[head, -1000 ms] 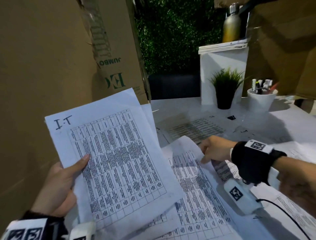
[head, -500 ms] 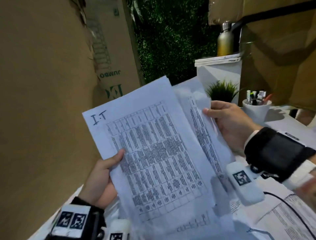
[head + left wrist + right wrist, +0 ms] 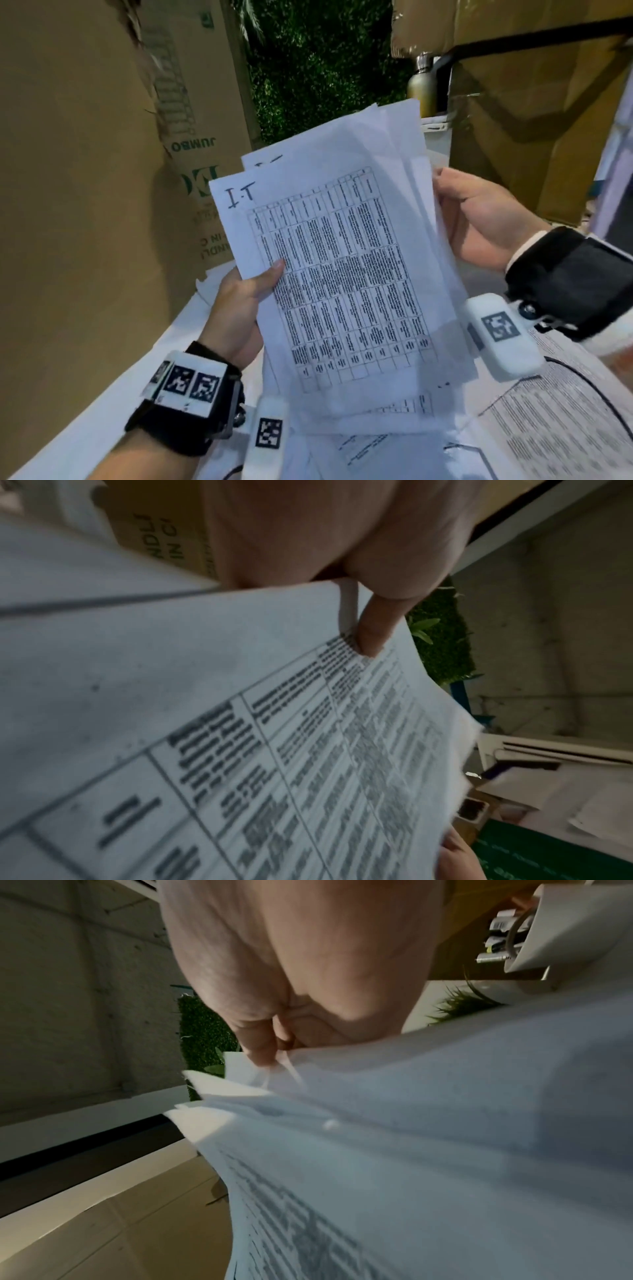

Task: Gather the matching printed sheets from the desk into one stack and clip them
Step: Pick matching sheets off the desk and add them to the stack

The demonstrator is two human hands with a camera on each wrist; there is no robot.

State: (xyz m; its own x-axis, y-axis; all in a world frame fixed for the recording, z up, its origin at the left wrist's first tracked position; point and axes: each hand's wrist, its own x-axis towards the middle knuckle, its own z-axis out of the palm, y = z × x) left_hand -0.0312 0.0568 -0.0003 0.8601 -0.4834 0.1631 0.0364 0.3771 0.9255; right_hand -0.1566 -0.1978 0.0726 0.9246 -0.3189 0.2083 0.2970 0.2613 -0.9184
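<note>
Since half a second ago, lifted higher and squared closer: right-hand sheets now tucked behind the front page, stack filling centre frame.

At lower left, left hand gripping the stack of printed sheets by its left edge, thumb pressed flat on the printed table, fingers behind. Held up off the desk, tilted, top toward the upper right of the frame. Front page white, handwritten "I.T" at its top left corner, dense black grid of small text below. Several sheets fanned unevenly behind, corners poking out at top and bottom.

At centre right, right hand holding the stack's right edge, fingers apparently pinching the loose rear sheets, though blurred in the wrist view.

At lower right, more printed sheets lying flat on the desk.
</note>
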